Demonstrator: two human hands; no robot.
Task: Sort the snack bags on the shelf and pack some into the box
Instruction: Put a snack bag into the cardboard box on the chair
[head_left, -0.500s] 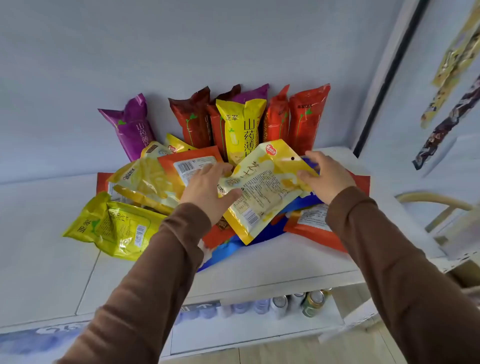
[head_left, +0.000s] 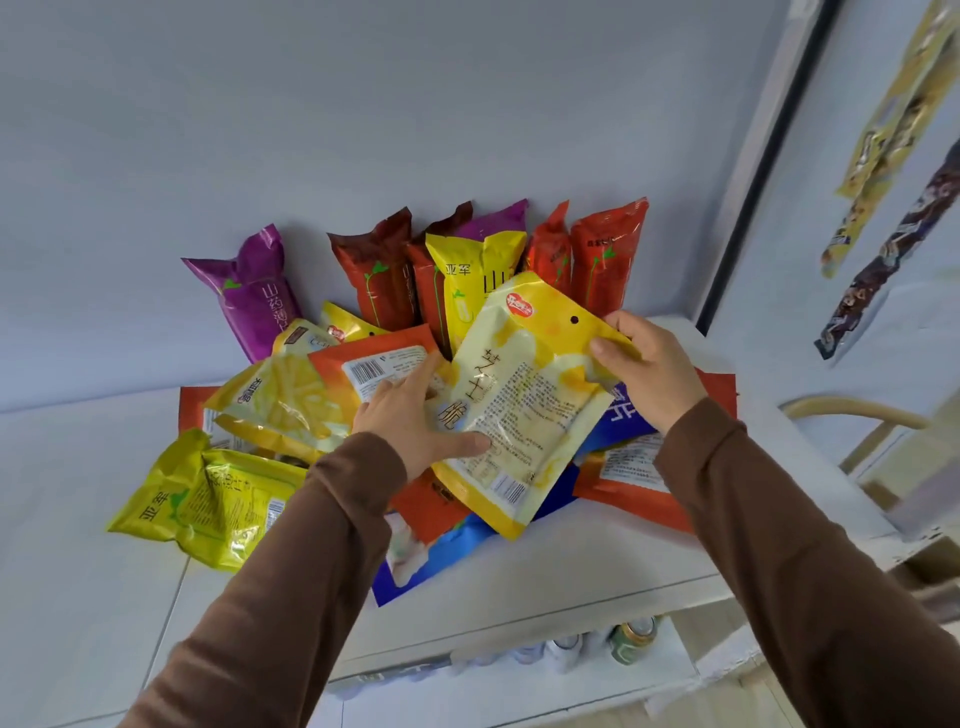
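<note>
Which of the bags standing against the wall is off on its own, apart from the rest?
The purple bag at the far left. It leans alone, with a gap of bare wall before the brown, yellow and red bags crowded together to its right.

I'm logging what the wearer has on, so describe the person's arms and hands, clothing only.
Both arms are covered by long brown sleeves of a soft, plain fabric, reaching the wrists. The left hand and right hand are bare: no gloves, rings, or watch visible. No markings or logos show.

Small shop, by my reading: my white shelf (head_left: 597, 561) heaped with snack bags (head_left: 363, 270), cans (head_left: 631, 636) racked below, packet strips (head_left: 883, 156) hanging on wall.
</note>
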